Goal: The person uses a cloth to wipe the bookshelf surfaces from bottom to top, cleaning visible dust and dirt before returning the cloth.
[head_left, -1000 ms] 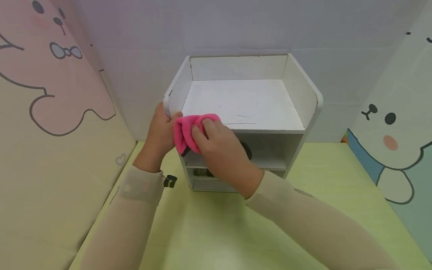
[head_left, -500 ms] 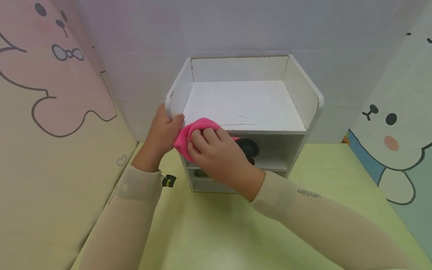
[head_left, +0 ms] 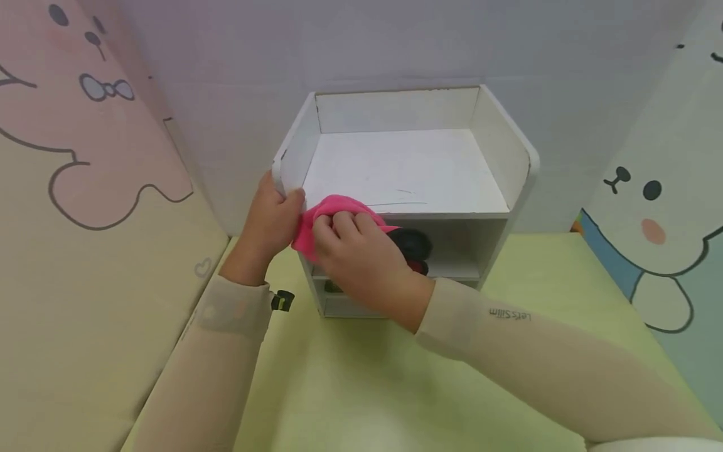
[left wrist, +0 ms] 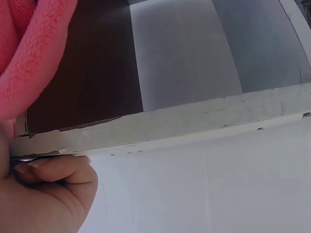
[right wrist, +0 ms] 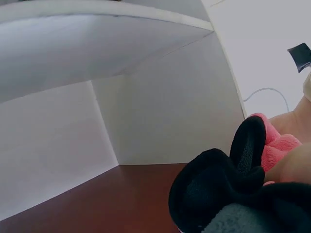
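Observation:
A white shelf unit stands ahead, with an open top tray and compartments below. At its left side panel, my left hand grips the front edge, its thumb on the inner side; the left wrist view shows bent fingers against the panel's outer face. My right hand grips a bunched pink fleecy cloth at the front left corner of the top board. Black rounded lobes of the cloth stick out past the right hand, before the upper compartment; they loom large, ear-like, in the right wrist view.
A small greenish object sits in the lower compartment, mostly behind my right hand. The unit stands on a light green tabletop. Panels with cartoon animals rise on both sides, and a pale wall is behind.
My right hand has shifted the cloth about at the corner and its fingers are more bunched. The black lobes have swung out to the right of it. My left hand stays on the panel.

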`<control>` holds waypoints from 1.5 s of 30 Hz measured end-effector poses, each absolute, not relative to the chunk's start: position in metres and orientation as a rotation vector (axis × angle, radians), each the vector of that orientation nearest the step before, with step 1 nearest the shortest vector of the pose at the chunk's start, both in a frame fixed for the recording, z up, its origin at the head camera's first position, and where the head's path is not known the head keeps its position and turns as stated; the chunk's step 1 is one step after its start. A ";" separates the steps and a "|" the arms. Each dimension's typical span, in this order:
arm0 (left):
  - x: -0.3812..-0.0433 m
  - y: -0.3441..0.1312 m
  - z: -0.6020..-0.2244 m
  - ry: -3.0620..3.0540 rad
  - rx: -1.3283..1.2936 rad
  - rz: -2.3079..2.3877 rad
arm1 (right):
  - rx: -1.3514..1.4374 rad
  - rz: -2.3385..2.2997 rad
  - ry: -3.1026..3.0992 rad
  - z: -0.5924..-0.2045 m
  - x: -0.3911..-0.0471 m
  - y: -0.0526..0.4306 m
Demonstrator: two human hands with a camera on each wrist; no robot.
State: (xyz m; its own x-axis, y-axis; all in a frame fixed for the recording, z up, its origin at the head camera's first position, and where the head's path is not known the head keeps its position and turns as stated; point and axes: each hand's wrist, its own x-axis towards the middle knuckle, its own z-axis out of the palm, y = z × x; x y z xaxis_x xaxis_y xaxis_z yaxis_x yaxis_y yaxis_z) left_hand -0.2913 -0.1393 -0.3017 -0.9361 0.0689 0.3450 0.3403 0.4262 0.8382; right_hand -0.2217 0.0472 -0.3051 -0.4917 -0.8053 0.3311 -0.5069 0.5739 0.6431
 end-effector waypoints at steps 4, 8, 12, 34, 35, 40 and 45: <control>-0.291 -0.139 -0.302 -2.412 -0.362 -1.509 | 1.048 -0.666 -2.164 -0.305 -0.222 0.059; -0.290 -0.138 -0.301 -2.432 -0.343 -1.496 | 1.032 -0.671 -2.124 -0.307 -0.221 0.073; -0.289 -0.138 -0.301 -2.445 -0.328 -1.496 | 1.009 -0.640 -2.075 -0.308 -0.220 0.087; -0.290 -0.136 -0.304 -2.452 -0.340 -1.505 | 0.988 -0.501 -2.112 -0.306 -0.204 0.189; -0.290 -0.136 -0.304 -2.454 -0.340 -1.504 | 0.990 -0.497 -2.124 -0.305 -0.203 0.193; -0.291 -0.138 -0.305 -2.446 -0.349 -1.494 | 0.989 -0.401 -2.161 -0.306 -0.200 0.210; -0.292 -0.140 -0.305 -2.445 -0.344 -1.483 | 0.971 -0.324 -2.171 -0.307 -0.200 0.214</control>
